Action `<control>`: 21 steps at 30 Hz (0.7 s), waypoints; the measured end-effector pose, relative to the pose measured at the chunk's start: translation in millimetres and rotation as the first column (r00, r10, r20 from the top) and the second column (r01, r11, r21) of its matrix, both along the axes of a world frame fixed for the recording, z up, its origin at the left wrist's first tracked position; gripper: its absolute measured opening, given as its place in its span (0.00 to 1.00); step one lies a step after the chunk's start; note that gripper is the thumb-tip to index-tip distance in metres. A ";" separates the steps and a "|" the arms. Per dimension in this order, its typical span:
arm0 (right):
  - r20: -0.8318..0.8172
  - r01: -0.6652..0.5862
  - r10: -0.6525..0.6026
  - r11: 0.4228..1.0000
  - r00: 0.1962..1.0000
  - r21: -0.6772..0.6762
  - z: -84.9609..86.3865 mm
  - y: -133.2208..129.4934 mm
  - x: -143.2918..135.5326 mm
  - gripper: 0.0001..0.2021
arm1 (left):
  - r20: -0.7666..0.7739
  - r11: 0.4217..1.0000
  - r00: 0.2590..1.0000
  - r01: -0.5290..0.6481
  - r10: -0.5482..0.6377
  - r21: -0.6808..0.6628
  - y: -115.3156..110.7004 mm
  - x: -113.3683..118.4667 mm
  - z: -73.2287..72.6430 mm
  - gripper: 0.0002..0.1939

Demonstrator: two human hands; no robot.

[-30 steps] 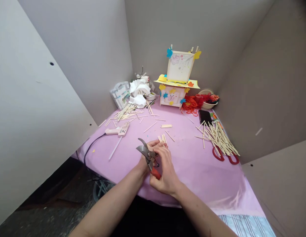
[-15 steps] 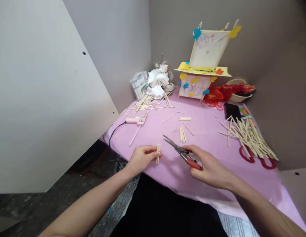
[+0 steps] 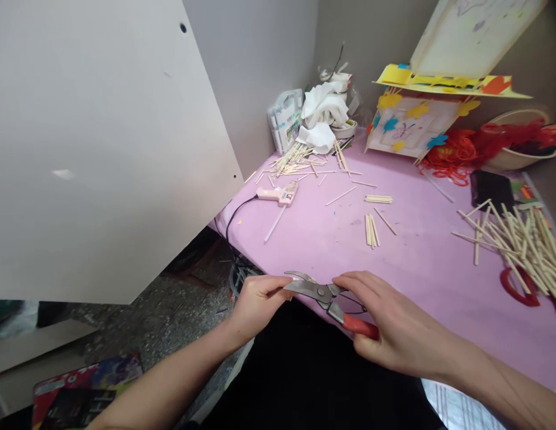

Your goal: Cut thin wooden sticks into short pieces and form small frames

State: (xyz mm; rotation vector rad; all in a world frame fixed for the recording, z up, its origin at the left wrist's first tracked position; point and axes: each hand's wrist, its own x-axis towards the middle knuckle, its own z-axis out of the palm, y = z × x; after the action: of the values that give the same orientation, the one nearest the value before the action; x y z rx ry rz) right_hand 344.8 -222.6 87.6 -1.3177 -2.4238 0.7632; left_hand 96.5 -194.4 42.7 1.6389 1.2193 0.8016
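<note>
My right hand (image 3: 389, 310) grips red-handled pruning shears (image 3: 325, 294), their blades parted and pointing left. Between those blades, at the fingertips of my left hand (image 3: 260, 301), are the wooden sticks (image 3: 295, 279) that it pinches; only a small pale end of them shows. Both hands are over the near edge of the pink-covered table (image 3: 322, 251). Beyond them lie a short upright bundle of cut sticks (image 3: 371, 231), a flat row of sticks (image 3: 378, 199) and a single loose stick (image 3: 385, 221).
A pink glue gun (image 3: 280, 194) with a cord lies at the left. Scattered sticks (image 3: 298, 158) and white tissue (image 3: 325, 107) are behind it. At the back stands a decorated paper lantern (image 3: 412, 122). More sticks (image 3: 524, 245) and red-handled scissors (image 3: 519, 289) are at the right.
The shears have come left and down to my left hand, their blades now apart around the sticks. The camera view has turned left and downward, so the table items appear farther right.
</note>
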 end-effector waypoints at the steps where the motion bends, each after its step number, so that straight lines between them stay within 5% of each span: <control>1: 0.000 -0.005 0.005 1.000 1.000 0.002 -0.9 -0.1 -1.7 0.31 | 0.008 1.000 1.000 -0.001 0.001 0.004 -0.3 -1.4 -0.5 0.09; 21: 0.017 -0.023 0.024 1.000 1.000 -0.010 -4.2 -3.5 -10.2 0.33 | 0.027 0.998 1.000 -0.009 0.008 0.054 -5.2 -11.3 -6.6 0.09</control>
State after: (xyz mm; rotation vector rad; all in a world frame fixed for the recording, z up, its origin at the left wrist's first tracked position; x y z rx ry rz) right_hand 334.6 -226.1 83.4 -1.3070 -2.4565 0.7731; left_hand 85.2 -199.6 36.1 1.6626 1.1960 0.8660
